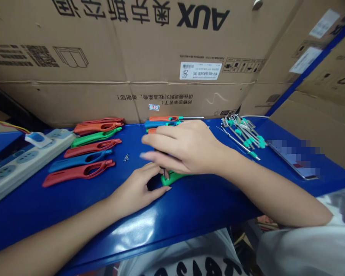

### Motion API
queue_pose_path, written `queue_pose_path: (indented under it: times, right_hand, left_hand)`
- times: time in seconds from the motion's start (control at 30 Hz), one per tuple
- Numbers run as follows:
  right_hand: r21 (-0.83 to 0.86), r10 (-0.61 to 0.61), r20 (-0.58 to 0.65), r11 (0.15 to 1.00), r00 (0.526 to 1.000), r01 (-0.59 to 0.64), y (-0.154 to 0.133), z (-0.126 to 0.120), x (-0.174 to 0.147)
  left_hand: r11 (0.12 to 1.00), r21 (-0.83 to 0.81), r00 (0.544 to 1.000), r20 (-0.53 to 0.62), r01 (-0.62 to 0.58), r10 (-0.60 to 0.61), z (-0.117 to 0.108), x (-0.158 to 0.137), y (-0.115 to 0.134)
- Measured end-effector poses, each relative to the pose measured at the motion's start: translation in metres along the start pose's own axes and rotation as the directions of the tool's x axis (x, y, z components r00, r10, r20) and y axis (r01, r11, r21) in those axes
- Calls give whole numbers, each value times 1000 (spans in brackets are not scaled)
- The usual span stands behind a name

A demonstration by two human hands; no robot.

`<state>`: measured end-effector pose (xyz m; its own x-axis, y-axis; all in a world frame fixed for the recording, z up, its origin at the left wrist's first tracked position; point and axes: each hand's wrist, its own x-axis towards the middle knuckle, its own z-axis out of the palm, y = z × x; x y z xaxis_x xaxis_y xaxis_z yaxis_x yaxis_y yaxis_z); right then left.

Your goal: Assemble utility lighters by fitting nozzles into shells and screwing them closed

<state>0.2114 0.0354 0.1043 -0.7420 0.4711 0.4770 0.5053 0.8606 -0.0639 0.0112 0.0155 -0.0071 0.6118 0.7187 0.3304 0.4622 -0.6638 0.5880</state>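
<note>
You could slip a hand down the strip of blue tabletop (133,138) between the lighter casings (78,150) and the left hand (140,182), though loose screws (126,157) lie in it. The left forearm (80,222) bars its front end, and the cardboard box (103,94) walls the back. Over beyond the right hand (186,147), metal rods (240,143) and a smartphone (293,159) obstruct the way.

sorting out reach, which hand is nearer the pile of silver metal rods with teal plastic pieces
Right. The right hand is left of the rod pile; the left hand is farther left.
</note>
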Motion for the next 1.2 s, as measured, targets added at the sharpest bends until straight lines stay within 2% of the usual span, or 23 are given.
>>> queue_pose_path:
  times: [0.13,0.2,0.33,0.37,0.5,0.53,0.7,0.83,0.9,0.97,1.07,1.13,1.2]
  right_hand:
    - [222,-118,59,970,991,103,4,-8,0]
    - [177,-98,82,981,992,83,5,-11,0]
    - [-55,11,59,998,998,-8,3,-11,-2]
    - [-46,5,59,999,998,-2,3,-10,-2]
    - [168,-111,90,981,990,95,2,-13,-3]
    - [171,-123,92,980,988,106,2,-13,-3]
    - [-76,-59,45,995,997,62,1,-12,-3]
    - [90,-117,57,990,991,112,2,-12,-4]
    - [93,-137,62,987,989,131,4,-12,-4]
    - [-39,-165,21,985,986,166,6,-10,-5]
    - [-188,-288,-66,944,955,272,6,-6,-6]
    - [-106,-299,-80,951,951,290,4,-4,-5]
    - [40,-226,-67,973,972,229,2,-4,-4]
  left_hand:
    - [1000,8,1000,-3,-13,13,0,0,1]
    - [1000,1,1000,-15,-12,12,0,0,1]
    - [1000,-14,1000,2,-5,5,-1,0,2]
    - [1000,-16,1000,8,-6,6,-1,0,2]
    - [999,-32,1000,19,-11,12,-1,0,2]
    - [999,-37,1000,16,-15,15,-1,-1,1]
    - [999,-51,1000,13,-8,9,-1,-1,3]
    - [998,-57,999,32,2,0,-3,0,5]
    - [998,-62,1000,27,-10,11,-3,0,5]
    - [998,-65,1000,20,-23,24,-3,-1,4]
    - [998,-67,999,28,-14,16,-2,-1,3]
    - [997,-73,999,33,-5,8,-2,-1,3]
    - [997,-74,999,34,-8,10,-2,-1,2]
